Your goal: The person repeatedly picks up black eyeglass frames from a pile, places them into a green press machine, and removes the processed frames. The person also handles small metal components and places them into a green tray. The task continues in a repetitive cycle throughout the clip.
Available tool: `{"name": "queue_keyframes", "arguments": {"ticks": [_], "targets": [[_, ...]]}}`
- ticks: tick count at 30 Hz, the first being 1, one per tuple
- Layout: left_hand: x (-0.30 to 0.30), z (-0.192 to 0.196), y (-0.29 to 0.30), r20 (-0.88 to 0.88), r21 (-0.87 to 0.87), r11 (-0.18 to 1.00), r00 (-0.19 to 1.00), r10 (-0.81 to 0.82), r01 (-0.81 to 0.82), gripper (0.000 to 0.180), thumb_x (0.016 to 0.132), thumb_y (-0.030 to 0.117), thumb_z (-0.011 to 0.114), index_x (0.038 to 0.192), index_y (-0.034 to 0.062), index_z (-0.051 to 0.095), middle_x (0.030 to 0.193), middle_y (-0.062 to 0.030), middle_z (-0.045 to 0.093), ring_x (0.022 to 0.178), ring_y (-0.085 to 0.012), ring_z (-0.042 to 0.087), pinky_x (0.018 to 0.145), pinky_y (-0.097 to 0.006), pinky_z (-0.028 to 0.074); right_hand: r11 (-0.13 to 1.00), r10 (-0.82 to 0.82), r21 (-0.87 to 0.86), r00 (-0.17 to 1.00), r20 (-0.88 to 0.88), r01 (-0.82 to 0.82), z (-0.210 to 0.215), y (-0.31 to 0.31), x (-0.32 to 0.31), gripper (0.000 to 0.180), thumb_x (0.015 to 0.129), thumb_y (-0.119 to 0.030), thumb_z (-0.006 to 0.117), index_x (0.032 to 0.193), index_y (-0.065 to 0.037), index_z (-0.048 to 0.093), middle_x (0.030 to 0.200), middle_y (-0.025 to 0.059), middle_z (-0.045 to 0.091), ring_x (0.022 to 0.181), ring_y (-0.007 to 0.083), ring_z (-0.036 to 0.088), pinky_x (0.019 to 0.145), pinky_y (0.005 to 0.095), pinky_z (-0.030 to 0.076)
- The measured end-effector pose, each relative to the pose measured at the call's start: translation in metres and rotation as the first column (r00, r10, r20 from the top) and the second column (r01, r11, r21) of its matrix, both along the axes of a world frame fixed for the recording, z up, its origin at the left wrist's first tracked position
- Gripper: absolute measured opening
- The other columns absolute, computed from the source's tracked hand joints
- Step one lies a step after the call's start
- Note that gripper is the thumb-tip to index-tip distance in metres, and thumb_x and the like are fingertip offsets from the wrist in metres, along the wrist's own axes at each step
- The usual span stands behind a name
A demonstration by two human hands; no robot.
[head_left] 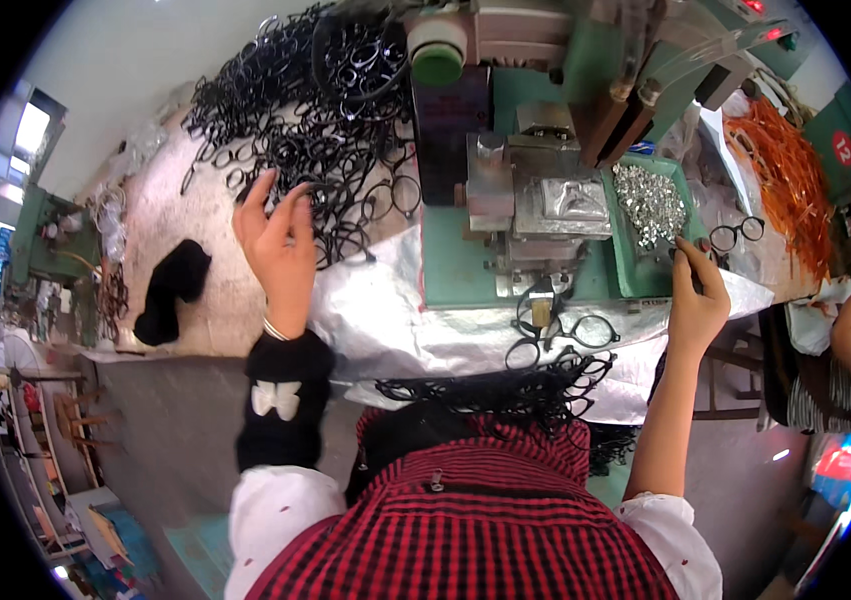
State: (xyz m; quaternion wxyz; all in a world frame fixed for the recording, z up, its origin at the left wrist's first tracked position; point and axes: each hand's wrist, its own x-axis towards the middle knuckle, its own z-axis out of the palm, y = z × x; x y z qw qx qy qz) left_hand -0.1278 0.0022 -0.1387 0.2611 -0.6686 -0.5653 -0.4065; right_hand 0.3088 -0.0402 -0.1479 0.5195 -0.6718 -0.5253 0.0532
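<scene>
I am looking down on a bench (195, 230) lying under silvery sheeting, in a workshop with more green machines off to the left of the press (525, 190). The heap of black frames (315, 120) is sitting left of the press, and my left hand (280, 250) is resting at its near edge, fingers spread open and touching the nearest frames. My right hand (695, 300) is hovering right of the press, fingertips pinched at the near corner of the green tray (635, 280); I cannot tell what it is gripping. The tray is holding small silvery parts (650, 205). More frames (565, 335) are lying just below the press. Orange strips (790, 190) are piling up beyond the tray.
</scene>
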Motion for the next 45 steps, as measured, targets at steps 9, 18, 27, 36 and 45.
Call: {"name": "queue_keyframes", "arguments": {"ticks": [9, 18, 27, 36, 45], "targets": [[0.002, 0.034, 0.039, 0.856, -0.194, 0.816, 0.500, -0.131, 0.545, 0.009, 0.098, 0.013, 0.060, 0.103, 0.0052, 0.058, 0.083, 0.0028, 0.059, 0.068, -0.0067, 0.056, 0.057, -0.020, 0.045, 0.867, 0.492, 0.265, 0.805, -0.332, -0.421, 0.078, 0.028, -0.078, 0.019, 0.083, 0.000, 0.071, 0.102, 0.001, 0.073, 0.096, 0.0038, 0.070, 0.089, 0.0110, 0.062, 0.084, 0.0244, 0.047], [0.073, 0.088, -0.016, 0.705, 0.476, 0.687, 0.228, -0.671, 0.549, 0.010, 0.095, -0.001, 0.056, 0.105, 0.0016, 0.056, 0.098, -0.0158, 0.067, 0.088, -0.0231, 0.067, 0.078, -0.037, 0.059, 0.809, 0.572, 0.310, 0.551, -0.607, -0.499, 0.079, 0.037, -0.109, 0.053, 0.081, 0.003, 0.068, 0.130, 0.003, 0.047, 0.087, 0.0021, 0.065, 0.094, 0.0111, 0.060, 0.092, 0.0259, 0.044], [0.133, 0.142, 0.004, 0.569, 0.385, 0.553, 0.282, -0.773, 0.739, 0.018, 0.094, 0.003, 0.061, 0.109, -0.0020, 0.053, 0.098, -0.0192, 0.066, 0.087, -0.0240, 0.069, 0.070, -0.037, 0.063, 0.760, 0.583, 0.316, 0.380, -0.718, -0.568, 0.098, 0.034, -0.113, 0.053, 0.080, 0.004, 0.066, 0.130, 0.004, 0.048, 0.088, 0.0030, 0.064, 0.096, 0.0103, 0.057, 0.086, 0.0251, 0.046], [0.163, 0.086, -0.017, -0.202, 0.044, 0.417, 0.417, -0.886, 0.908, 0.022, 0.070, -0.001, 0.073, 0.088, 0.0037, 0.061, 0.105, -0.0126, 0.071, 0.067, -0.0248, 0.061, 0.058, -0.034, 0.057, 0.962, 0.272, -0.062, 0.955, 0.120, -0.266, 0.076, 0.034, -0.050, 0.024, 0.078, -0.009, 0.068, 0.102, -0.005, 0.071, 0.109, 0.0157, 0.068, 0.107, 0.0331, 0.061, 0.095, 0.0379, 0.047], [0.173, 0.073, -0.016, -0.186, 0.112, 0.448, 0.462, -0.867, 0.887, 0.012, 0.069, 0.009, 0.068, 0.078, 0.0089, 0.061, 0.097, -0.0062, 0.066, 0.082, -0.0239, 0.065, 0.076, -0.038, 0.060, 1.000, 0.018, -0.019, 0.910, 0.414, -0.011, 0.008, 0.058, -0.006, 0.013, 0.076, -0.013, 0.073, 0.086, -0.007, 0.069, 0.101, 0.0129, 0.066, 0.100, 0.0342, 0.060, 0.087, 0.0441, 0.048]]}}
